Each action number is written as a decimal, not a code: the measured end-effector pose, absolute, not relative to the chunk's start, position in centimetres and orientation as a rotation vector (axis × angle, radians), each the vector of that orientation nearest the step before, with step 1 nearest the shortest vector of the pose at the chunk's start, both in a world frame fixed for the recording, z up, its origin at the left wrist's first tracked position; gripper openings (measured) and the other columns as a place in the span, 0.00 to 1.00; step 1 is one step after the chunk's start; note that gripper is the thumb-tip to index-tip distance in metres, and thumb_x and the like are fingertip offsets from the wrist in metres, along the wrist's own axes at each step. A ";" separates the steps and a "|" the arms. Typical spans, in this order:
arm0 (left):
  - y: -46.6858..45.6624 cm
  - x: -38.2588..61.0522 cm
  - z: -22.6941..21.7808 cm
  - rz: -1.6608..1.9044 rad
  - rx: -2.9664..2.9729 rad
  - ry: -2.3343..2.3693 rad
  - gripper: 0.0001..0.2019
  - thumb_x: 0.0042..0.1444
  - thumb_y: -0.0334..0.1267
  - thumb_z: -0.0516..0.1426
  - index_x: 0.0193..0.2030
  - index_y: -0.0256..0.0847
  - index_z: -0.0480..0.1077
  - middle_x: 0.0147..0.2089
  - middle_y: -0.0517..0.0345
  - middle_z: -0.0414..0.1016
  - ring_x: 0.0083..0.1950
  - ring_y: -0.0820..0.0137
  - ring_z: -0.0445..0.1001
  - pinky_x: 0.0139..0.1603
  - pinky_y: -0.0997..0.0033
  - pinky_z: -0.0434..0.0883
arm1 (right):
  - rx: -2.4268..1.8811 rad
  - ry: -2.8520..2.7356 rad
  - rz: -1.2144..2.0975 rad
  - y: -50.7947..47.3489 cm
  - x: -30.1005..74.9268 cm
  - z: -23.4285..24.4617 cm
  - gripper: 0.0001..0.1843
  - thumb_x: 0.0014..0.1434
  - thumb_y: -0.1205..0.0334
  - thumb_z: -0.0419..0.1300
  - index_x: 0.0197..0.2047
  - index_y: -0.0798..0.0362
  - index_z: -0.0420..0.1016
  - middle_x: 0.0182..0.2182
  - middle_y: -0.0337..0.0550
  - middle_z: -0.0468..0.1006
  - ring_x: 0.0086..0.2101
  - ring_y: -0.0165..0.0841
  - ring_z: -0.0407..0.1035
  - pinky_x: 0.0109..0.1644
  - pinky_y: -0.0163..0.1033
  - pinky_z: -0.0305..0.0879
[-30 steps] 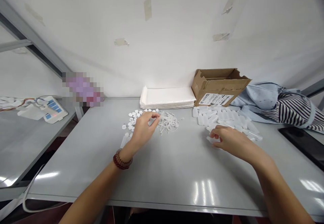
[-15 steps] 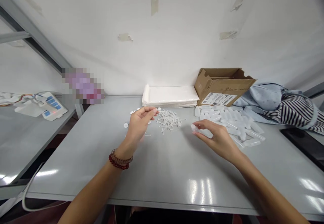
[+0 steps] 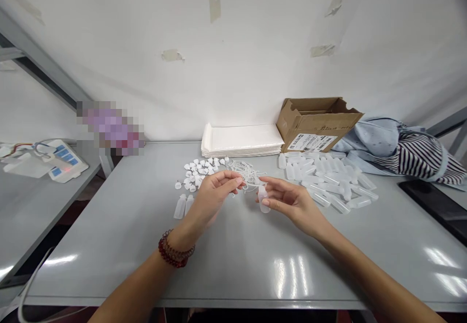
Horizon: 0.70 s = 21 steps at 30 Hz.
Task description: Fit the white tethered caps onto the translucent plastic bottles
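Observation:
My right hand (image 3: 288, 199) is closed on a small translucent squeeze bottle (image 3: 264, 200), held upright with its neck up. Just left of it, my left hand (image 3: 221, 189) pinches thumb and fingers together; whatever is between them is too small to make out. Behind both hands lies a tangle of thin white plastic loops (image 3: 248, 171). Several white caps (image 3: 197, 170) are scattered beyond my left hand. Two more translucent bottles (image 3: 180, 206) lie beside my left wrist, one partly hidden by it. To the right spreads a pile of loose bottles (image 3: 328, 174).
A stack of white padded envelopes (image 3: 242, 138) and an open cardboard box (image 3: 321, 123) stand against the wall. Blue and striped cloth (image 3: 401, 148) and a black phone-like device (image 3: 436, 208) lie at the right. A white power strip (image 3: 65, 160) sits on the left table.
My right hand has moved left with the bottle, now turned upright near my left hand. My left hand has shifted slightly right and down, uncovering the caps. The view has moved slightly.

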<state>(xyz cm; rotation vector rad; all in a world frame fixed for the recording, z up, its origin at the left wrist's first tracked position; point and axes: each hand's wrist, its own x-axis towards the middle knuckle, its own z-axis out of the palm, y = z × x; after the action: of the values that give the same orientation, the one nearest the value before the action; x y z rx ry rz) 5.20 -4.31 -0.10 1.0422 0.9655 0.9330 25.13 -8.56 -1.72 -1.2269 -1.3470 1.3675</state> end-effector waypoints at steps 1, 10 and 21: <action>-4.3 5.2 -0.1 0.925 1.043 0.969 0.07 0.51 0.38 0.62 0.32 0.37 0.74 0.32 0.58 0.75 0.37 0.72 0.70 0.42 0.70 0.65 | -1.247 -1.335 1.367 -8.6 25.1 -1.7 0.26 0.51 0.55 0.66 0.53 0.51 0.71 0.35 0.43 0.78 0.35 0.34 0.73 0.46 0.45 0.68; -4.8 5.9 -1.3 0.784 1.105 0.891 0.09 0.52 0.40 0.63 0.39 0.41 0.75 0.37 0.58 0.76 0.40 0.71 0.70 0.43 0.72 0.65 | -1.237 -1.216 1.442 -9.3 24.3 -1.3 0.18 0.51 0.56 0.66 0.45 0.52 0.76 0.32 0.43 0.81 0.35 0.35 0.73 0.43 0.42 0.68; -5.3 6.2 -1.0 0.850 1.253 0.874 0.07 0.55 0.40 0.60 0.30 0.41 0.77 0.34 0.59 0.77 0.39 0.69 0.73 0.44 0.70 0.68 | -1.148 -1.248 1.487 -9.5 24.0 -1.8 0.16 0.51 0.56 0.66 0.43 0.50 0.76 0.36 0.43 0.80 0.36 0.34 0.73 0.44 0.44 0.68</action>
<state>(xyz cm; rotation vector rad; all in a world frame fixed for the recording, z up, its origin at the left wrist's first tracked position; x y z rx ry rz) 6.24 -5.26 -1.02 1.2527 0.8741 0.8500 23.99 -9.47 -1.77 -1.1482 -1.2477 1.4868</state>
